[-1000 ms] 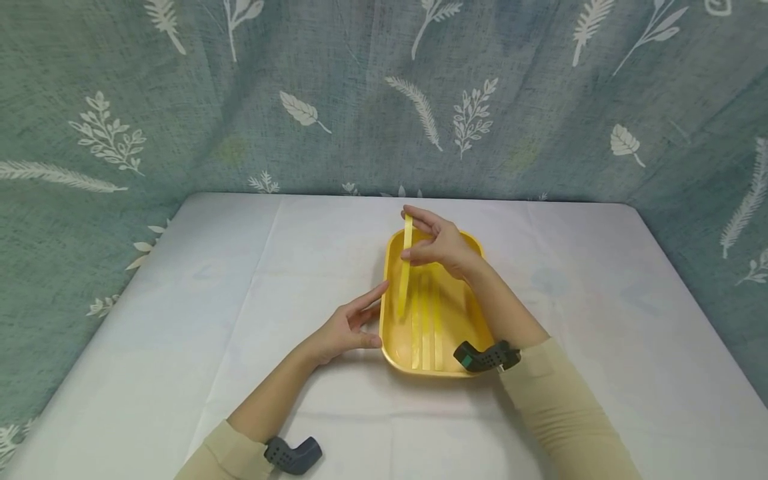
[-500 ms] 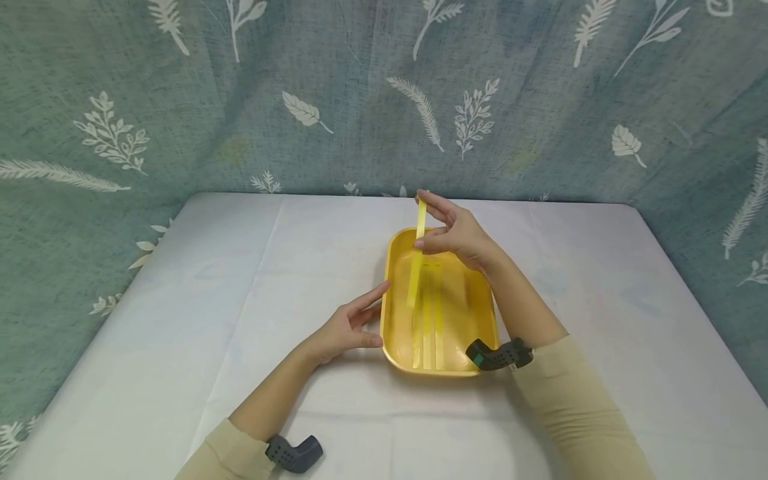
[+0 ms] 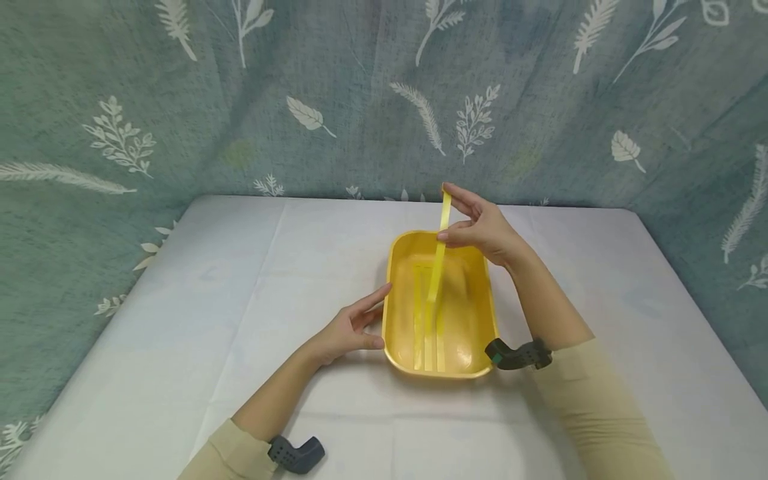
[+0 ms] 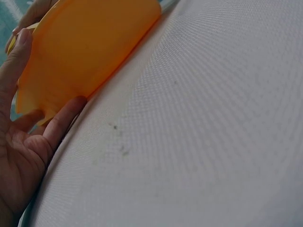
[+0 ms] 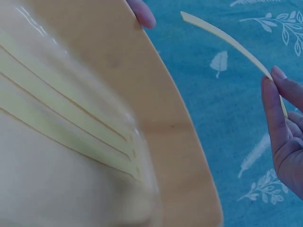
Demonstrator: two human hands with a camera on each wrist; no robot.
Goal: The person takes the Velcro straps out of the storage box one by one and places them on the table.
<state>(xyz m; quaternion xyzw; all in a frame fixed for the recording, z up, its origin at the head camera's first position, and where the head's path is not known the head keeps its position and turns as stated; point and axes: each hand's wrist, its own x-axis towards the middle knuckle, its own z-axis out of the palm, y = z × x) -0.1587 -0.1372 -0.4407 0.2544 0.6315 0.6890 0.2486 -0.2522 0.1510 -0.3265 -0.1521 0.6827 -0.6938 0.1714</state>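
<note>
A yellow tray (image 3: pixel 471 300) with rounded corners sits on the table. My left hand (image 3: pixel 345 331) touches its left side with thumb and fingertips, the fingers fairly straight; in the left wrist view they lie against the orange-looking outer wall (image 4: pixel 90 42). Above the tray's far end, my right hand (image 3: pixel 489 233) pinches a thin yellow strip (image 3: pixel 437 273) between thumb and fingers. The strip hangs down over the tray and shows a slight curve in the right wrist view. Three similar yellow strips (image 5: pixel 61 118) lie lengthwise, side by side, on the tray floor.
A white cloth covers the table (image 3: pixel 300 253). Behind it hangs a blue-green curtain (image 3: pixel 360 133) with white leaf prints. A dark wrist device (image 3: pixel 519 353) on the right arm is close to the tray's near right corner.
My right hand has moved right and slightly away with the yellow strip, from the tray's left side to above its middle. The left hand and the tray stay in place.
</note>
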